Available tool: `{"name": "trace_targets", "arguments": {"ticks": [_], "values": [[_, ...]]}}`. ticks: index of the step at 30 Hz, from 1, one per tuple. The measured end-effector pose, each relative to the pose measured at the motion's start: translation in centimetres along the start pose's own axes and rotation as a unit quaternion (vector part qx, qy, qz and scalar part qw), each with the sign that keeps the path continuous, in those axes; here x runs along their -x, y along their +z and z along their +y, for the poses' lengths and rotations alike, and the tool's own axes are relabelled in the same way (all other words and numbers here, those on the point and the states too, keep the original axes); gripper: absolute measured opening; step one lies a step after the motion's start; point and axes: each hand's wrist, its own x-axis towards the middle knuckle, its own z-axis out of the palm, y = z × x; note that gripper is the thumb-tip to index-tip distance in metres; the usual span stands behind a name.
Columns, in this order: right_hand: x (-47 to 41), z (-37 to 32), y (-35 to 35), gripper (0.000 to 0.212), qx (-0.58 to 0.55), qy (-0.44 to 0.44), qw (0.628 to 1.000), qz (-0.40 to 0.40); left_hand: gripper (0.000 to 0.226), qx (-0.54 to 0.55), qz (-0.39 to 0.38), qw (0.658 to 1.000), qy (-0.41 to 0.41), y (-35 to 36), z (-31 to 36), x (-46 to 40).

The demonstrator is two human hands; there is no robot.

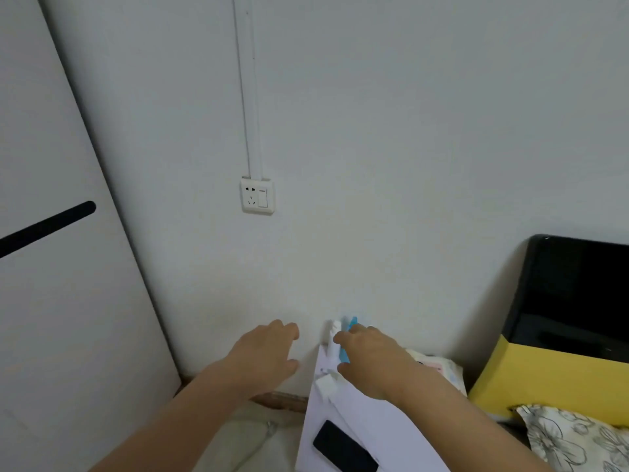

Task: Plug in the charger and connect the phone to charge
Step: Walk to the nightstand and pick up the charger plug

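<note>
White charger (326, 386) is lying on the counter (384, 434) near the phone (344, 447); right hand (371, 361) is reaching, fingers loosely curled, hold unclear; left hand (269, 352) is hovering open, empty; pickup comes next, then the wall socket (257, 196)

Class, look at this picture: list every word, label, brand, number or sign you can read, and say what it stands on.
None can be read.
Wall socket: only plug holes and a switch, no lettering visible.
Phone: dark face, nothing showing.
White charger: any print is too small and blurred.
Pack behind the right hand: print too blurred.
</note>
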Motion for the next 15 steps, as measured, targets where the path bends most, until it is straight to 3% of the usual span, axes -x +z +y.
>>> {"name": "trace_targets", "arguments": {"ticks": [15], "values": [[-13.3,4.9,2.1,0.033,0.02,0.003,0.998,-0.054,0.039,0.033,-0.06,0.997,-0.022,3.5,-4.7,-12.2]]}}
